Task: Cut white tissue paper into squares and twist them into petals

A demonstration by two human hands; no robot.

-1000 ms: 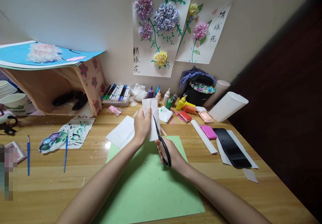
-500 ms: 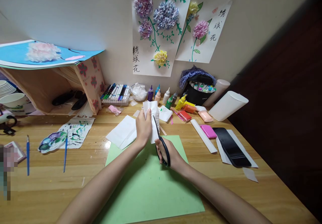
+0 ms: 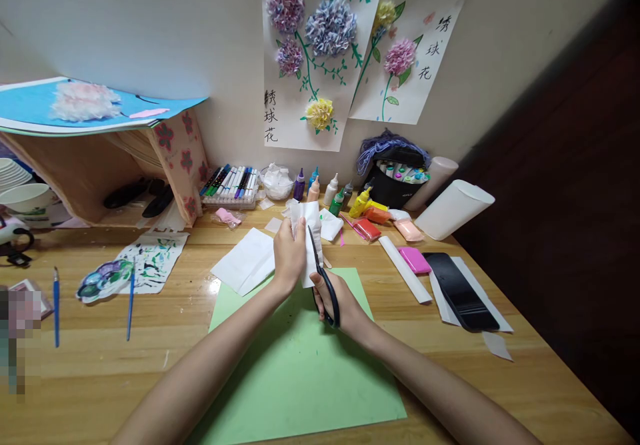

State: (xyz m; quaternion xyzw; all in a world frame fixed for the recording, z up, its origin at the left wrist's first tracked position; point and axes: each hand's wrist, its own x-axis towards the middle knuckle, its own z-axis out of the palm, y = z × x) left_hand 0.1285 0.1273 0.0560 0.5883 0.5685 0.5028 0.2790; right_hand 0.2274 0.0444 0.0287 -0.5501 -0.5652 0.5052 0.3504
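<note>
My left hand point(image 3: 290, 253) pinches a white folded piece of tissue paper point(image 3: 310, 222), thumb on its near face, and holds it upright above the table. Black-handled scissors point(image 3: 330, 298) are in my right hand point(image 3: 345, 302), its fingers through the handle loops. Their blades point up and lie against the paper's right part; I cannot tell how far they have cut. Under both hands lies a light green sheet point(image 3: 310, 372). A white paper sheet point(image 3: 245, 260) rests just left of my left hand, partly on the green sheet's corner.
Paint bottles point(image 3: 330, 190), a marker set point(image 3: 231, 185) and a glass bowl point(image 3: 277, 184) of white tissue stand at the back. To the right are clay packets point(image 3: 367, 229), a white strip point(image 3: 405, 270) and a black phone point(image 3: 460, 292). Paintbrushes point(image 3: 131, 302) lie left, near a flowered box point(image 3: 180, 165).
My left hand and the paper have shifted slightly right and down. The paper's top now looks more spread into separate layers. The scissors stay at nearly the same place.
</note>
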